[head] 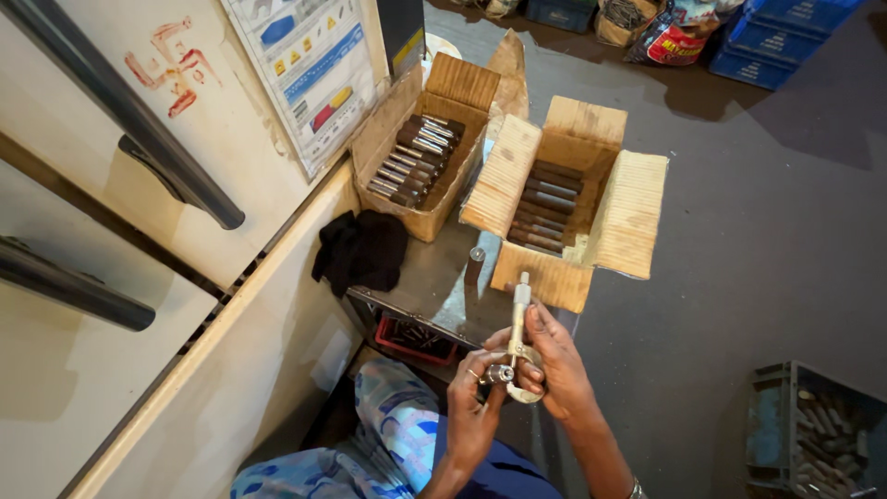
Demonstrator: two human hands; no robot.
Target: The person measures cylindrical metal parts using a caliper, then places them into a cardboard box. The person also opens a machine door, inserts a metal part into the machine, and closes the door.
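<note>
My right hand (554,362) grips a silvery micrometer (519,323) by its curved frame, the long barrel pointing up and away from me. My left hand (473,397) pinches a short metal cylinder (500,373) set in the micrometer's jaws. Both hands hover over my lap, just in front of a small metal table (434,277). On that table stand two open cardboard boxes: the left box (420,152) and the right box (564,199), each holding several dark metal cylinders in rows. One loose cylinder (475,263) lies on the table between them.
A black cloth (362,248) lies at the table's left edge, against a cream machine panel (185,139) with dark bar handles. A red tray (411,340) sits under the table. A grey crate (813,430) of metal parts stands on the floor at right; blue crates (781,37) stand far back.
</note>
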